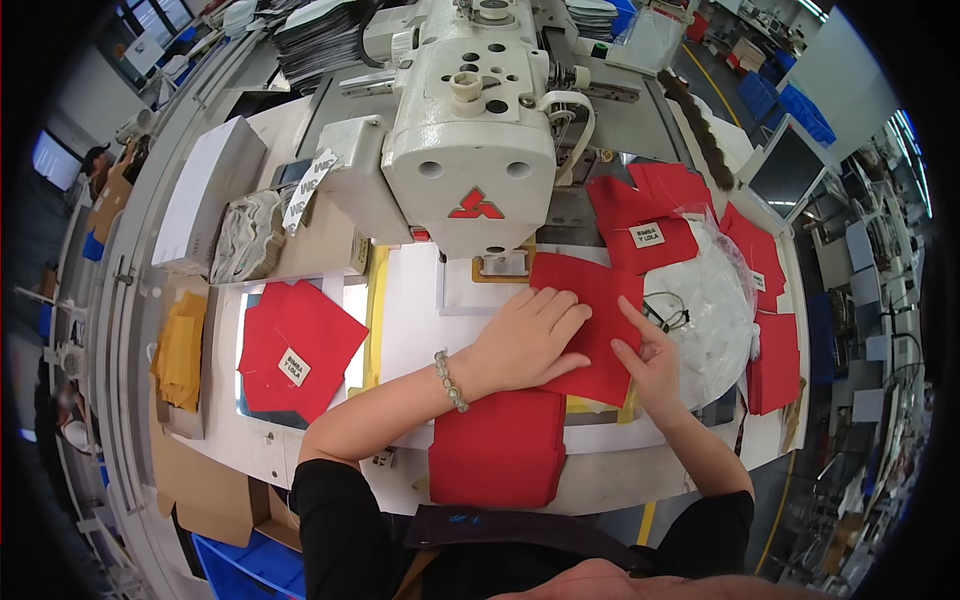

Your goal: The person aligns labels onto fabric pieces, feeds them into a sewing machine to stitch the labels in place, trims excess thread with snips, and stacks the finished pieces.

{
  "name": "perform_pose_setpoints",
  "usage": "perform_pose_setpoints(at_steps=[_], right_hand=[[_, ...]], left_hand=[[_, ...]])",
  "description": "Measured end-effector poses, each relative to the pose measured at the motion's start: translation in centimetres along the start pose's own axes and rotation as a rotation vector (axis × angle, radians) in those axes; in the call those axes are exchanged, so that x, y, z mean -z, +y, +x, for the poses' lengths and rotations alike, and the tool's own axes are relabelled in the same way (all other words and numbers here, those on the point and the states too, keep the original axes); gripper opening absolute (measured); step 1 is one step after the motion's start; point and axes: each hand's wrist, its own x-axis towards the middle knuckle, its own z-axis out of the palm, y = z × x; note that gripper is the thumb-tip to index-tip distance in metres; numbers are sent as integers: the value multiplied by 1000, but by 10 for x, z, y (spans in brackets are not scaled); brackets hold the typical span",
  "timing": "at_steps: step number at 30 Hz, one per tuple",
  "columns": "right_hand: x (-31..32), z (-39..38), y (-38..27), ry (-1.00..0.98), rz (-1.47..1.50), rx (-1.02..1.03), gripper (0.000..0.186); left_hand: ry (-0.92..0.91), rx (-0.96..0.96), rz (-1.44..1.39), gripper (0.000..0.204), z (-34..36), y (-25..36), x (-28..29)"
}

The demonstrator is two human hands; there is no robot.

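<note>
A red fabric piece [598, 355] lies tilted in front of the sewing machine head [470, 160], close to a small metal clamp frame [500, 266]. My left hand [530, 338] rests on top of it, fingers lying along the cloth and thumb apart. At the fabric's right edge, my right hand [652, 365] has thumb and forefinger on the cloth; its other fingers are partly hidden. Nearer my body sits a neat stack of red fabric pieces [497, 450], partly under my left forearm. On the left, red pieces with a white label [293, 367] lie in a pile.
More labelled red pieces [650, 240] lie at the right, around a plastic-wrapped white bundle [715, 340] with small scissors [668, 314] on it. Left are a long white box [210, 195], bundled cloth strips [247, 238] and a tray of yellow pieces [180, 350]. A screen [790, 170] stands far right.
</note>
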Motion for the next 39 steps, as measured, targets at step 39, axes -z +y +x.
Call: perform_pose_setpoints(at_steps=[39], right_hand=[[-7, 93, 14, -125, -430, 166, 83]], left_hand=[[-93, -374, 493, 13, -51, -60, 5]])
